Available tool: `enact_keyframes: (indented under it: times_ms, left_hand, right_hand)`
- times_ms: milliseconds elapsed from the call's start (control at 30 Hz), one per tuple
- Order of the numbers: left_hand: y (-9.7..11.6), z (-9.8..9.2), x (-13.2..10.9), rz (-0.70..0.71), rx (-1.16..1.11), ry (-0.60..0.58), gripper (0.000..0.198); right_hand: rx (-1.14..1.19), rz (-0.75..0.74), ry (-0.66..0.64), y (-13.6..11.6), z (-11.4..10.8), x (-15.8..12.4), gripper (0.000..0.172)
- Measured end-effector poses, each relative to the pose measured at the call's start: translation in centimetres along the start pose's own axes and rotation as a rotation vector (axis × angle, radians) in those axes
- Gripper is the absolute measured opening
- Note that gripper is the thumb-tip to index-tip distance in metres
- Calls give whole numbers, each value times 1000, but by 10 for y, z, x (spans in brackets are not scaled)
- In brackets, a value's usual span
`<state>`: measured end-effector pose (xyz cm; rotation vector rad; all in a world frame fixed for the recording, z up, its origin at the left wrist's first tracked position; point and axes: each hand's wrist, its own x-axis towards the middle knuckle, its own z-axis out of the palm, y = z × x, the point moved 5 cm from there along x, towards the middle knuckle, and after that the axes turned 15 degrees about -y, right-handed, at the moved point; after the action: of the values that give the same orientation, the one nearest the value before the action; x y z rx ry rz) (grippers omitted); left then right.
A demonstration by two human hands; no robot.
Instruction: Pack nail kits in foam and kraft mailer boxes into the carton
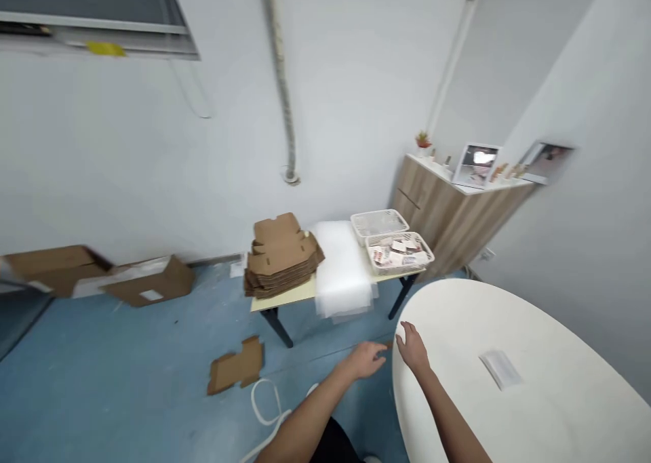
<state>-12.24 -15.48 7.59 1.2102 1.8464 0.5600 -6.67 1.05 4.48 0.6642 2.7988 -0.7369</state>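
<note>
Both bare hands are raised in front of me and hold nothing. My left hand [367, 360] hovers over the floor, just left of the round white table [569, 354], its fingers apart and pointing right. My right hand [411, 346] is above that table's left edge, fingers spread and slightly curled. On the white tabletop, right of my right hand, lies a small flat whitish packet [501, 369], blurred. Beyond my hands, a low table [300, 293] bears a stack of flattened brown cardboard boxes [285, 253] and white foam sheets [343, 266].
One white basket [379, 224] and another basket with small cards [401, 254] stand at the low table's right end. A wooden cabinet [442, 212] fills the corner. Flat cardboard [237, 367] and a white hose-like loop [267, 422] lie on the floor; an open carton [152, 287] sits left.
</note>
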Motion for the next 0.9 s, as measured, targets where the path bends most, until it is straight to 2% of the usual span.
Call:
enact_keyframes:
  times_ms: [133,267,400,500,567,667,800,900]
  left_hand:
    - [-69,-77,-89,-162,-4,269,40]
    - [-126,-132,-158,-273,80,507,38]
    - [-168,-170,-200,-408,264,709,44]
    - [-187,-186,-215,-451,408,719,55]
    - [-196,-191,-219,-467,475,681,63]
    - [-204,-194,-223,-525,533,635,71]
    - [-210,-196,-223,-574,584,629,73]
    - [-215,-198,-221,-583,593,637,76]
  right_hand:
    - [-31,-246,-118,-110,5,47,47]
    - [-86,-466,-193,-220,17,92,44]
    - [-96,-665,-196,-316,27,132,40]
    - [-123,-778,-222,-371,31,161,38]
    - [-184,-821,-266,-397,34,181,37]
    - [-292,-801,-341,-419,40,212,39]
    - [-279,-733,-475,-427,46,245,40]
    - [-169,-693,-597,-430,47,256,37]
